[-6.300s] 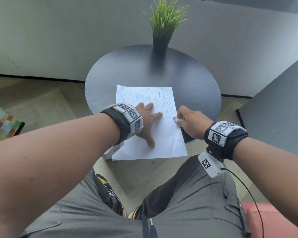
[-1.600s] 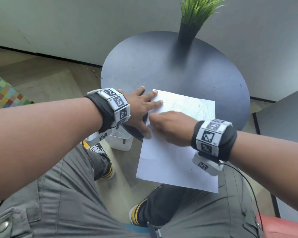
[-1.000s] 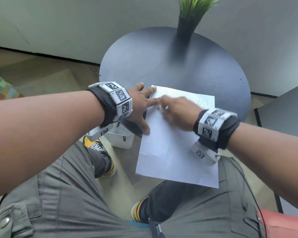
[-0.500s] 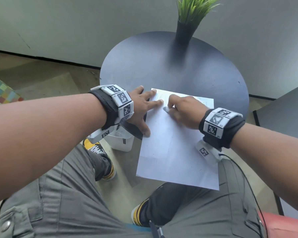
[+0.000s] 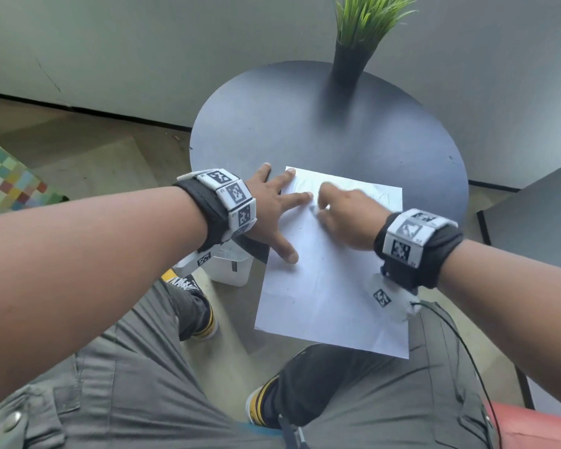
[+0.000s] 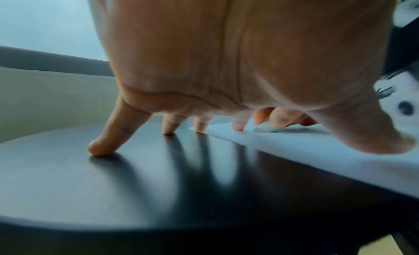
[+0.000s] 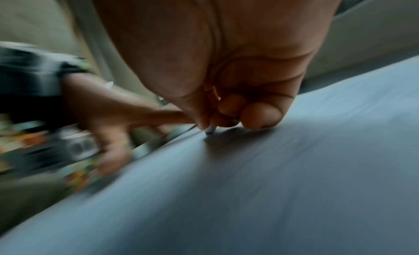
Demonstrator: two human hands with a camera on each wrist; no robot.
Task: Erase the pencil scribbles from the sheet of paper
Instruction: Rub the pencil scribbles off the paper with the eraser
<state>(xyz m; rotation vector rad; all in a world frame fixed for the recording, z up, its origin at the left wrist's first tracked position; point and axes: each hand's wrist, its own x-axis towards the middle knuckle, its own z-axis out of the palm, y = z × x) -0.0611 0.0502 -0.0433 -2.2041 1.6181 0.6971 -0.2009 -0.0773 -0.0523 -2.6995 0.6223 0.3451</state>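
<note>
Our right hand (image 5: pixel 347 215) is pinching one eraser (image 6: pixel 264 128) on one sheet (image 5: pixel 331 286); our left hand (image 5: pixel 272 212), fingers spread flat, is pressing its nine-o'clock edge.

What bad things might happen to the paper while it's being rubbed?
1. Much of the paper hangs off the table toward the lap, so it might bend or slide off.
2. The left hand pins only the paper's left edge; hard strokes could wrinkle or tear it.
3. The right hand rubs the eraser close to the left fingertips and might bump them.
</note>
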